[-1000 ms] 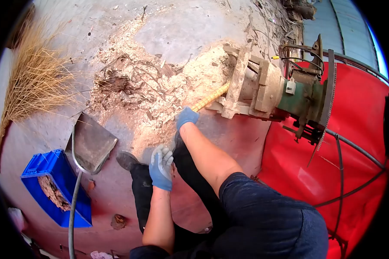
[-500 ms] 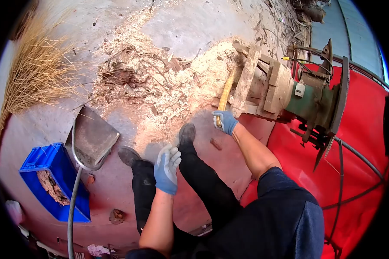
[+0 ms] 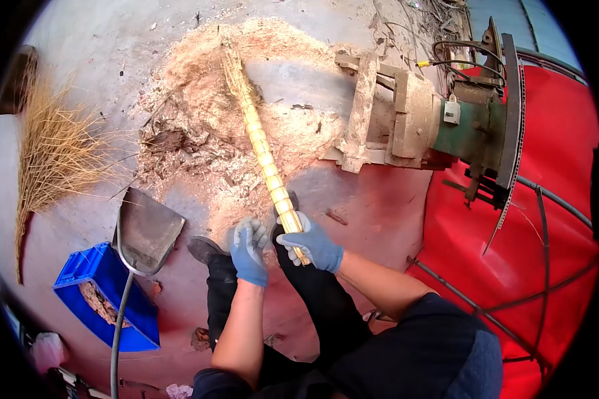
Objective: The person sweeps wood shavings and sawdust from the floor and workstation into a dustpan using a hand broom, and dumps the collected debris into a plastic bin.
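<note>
My right hand (image 3: 311, 244), in a blue and grey work glove, is wrapped round the lower end of a broom (image 3: 265, 156). Its long yellow stalk handle is bound with rings, and the frayed far end lies over the sawdust. Just left of the handle is my left hand (image 3: 249, 251), gloved the same way. Its fingers are loosely bent and apart, with nothing visible in them, and it does not touch the broom. Beyond both hands spreads a pile of sawdust and bark scraps (image 3: 206, 149) on the floor.
A dusty machine with a green body (image 3: 466, 130) stands right, before a red sheet (image 3: 552, 166). To the left are a second straw broom (image 3: 56, 146), a metal dustpan (image 3: 152, 223) with a long bent handle, and a blue crate (image 3: 136, 312) holding bark pieces.
My right hand has brought the broom left and closer to my body, away from the machine. The broom now points up and left across the sawdust. My left hand's fingers have bent more.
</note>
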### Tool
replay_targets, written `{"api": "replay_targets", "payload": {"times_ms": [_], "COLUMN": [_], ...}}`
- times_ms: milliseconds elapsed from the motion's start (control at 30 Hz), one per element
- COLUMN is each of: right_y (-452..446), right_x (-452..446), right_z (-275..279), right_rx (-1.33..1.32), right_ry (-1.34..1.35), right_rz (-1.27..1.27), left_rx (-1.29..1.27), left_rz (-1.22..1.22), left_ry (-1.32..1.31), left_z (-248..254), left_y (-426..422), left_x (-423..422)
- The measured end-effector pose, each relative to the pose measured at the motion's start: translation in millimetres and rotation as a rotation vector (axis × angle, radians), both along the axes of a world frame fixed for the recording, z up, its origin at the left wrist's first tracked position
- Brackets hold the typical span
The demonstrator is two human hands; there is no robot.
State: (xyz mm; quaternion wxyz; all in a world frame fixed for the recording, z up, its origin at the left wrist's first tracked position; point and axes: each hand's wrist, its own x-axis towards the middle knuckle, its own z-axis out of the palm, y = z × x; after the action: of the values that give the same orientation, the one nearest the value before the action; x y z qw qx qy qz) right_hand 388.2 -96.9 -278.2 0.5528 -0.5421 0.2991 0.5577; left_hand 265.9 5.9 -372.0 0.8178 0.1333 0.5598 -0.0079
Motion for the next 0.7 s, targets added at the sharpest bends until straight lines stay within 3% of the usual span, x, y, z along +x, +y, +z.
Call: {"api": "replay_targets", "payload": {"times_ms": [133, 233, 333, 433, 533, 567, 700], "right_y": [-43.5, -73.2, -102.4, -34.9, 31.7, 42.7, 18.2], "right_x": [2.5, 19.0, 30.6, 0.0, -28.1, -28.5, -26.1], "right_z": [38.6, 28.4, -30.6, -53.3, -24.1, -1.6, 76.0], "right_rx": [-0.337, -0.578, -0.498, -0.260, -0.093, -0.091, -0.050], "right_ry": [-0.181, -0.222, -0.038, 0.135, 0.176, 0.196, 0.164], "right_rz": [0.041, 0.071, -0.008, -0.062, -0.169, -0.065, -0.052], "left_rx": [-0.040, -0.066, -0.079, -0.026, -0.036, -0.043, 0.039], "left_rz": [-0.010, -0.012, 0.030, 0.018, 0.108, 0.114, 0.117], "left_ry": [-0.001, 0.030, 0.025, -0.017, 0.013, 0.011, -0.015], "left_z": [0.5, 5.4, 9.8, 4.7, 5.6, 4.6, 14.7], "left_y": [1.4, 1.1, 2.1, 3.0, 2.2, 4.8, 13.3], "left_x": [-7.8, -10.0, -14.3, -14.4, -21.3, -19.8, -51.8]}}
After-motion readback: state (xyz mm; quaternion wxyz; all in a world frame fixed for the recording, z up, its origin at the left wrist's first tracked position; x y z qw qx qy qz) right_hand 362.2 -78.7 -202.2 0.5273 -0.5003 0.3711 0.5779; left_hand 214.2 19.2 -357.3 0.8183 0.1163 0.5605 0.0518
